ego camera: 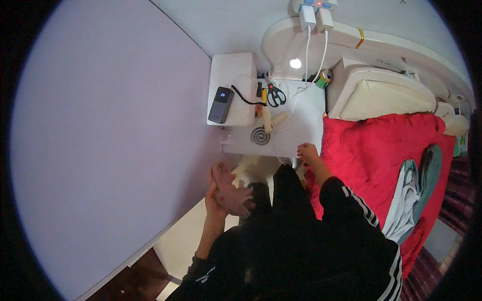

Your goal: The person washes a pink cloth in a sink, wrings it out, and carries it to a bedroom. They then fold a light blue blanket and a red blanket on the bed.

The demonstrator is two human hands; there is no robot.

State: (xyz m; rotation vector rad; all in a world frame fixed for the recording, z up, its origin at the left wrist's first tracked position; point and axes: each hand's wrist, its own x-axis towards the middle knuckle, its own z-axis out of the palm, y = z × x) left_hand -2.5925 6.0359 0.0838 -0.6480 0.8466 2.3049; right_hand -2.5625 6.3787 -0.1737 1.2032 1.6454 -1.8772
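Observation:
My left hand (212, 200) grips a pink soft item (230, 195), with finger-like lobes hanging towards my lap; whether it is a plush toy or a glove is unclear. My right hand (308, 152) is raised by the front right corner of a white tabletop (301, 131), its fingers curled. Anything small pinched in it is too fine to make out. On the tabletop, black-handled scissors (276, 95) lie behind two pale cream sticks (267, 120). A dark spiral coil (260, 136), like a mosquito coil, rests near the front edge.
A white box (237, 67) on the left carries a grey power bank (221, 105) with a lit display. White chargers (307, 18) trail cables down to the tabletop. Behind stands a green drink can (324, 79). Red bedding (361, 158) with grey clothing (404, 203) lies right; a pale wall (113, 113) rises left.

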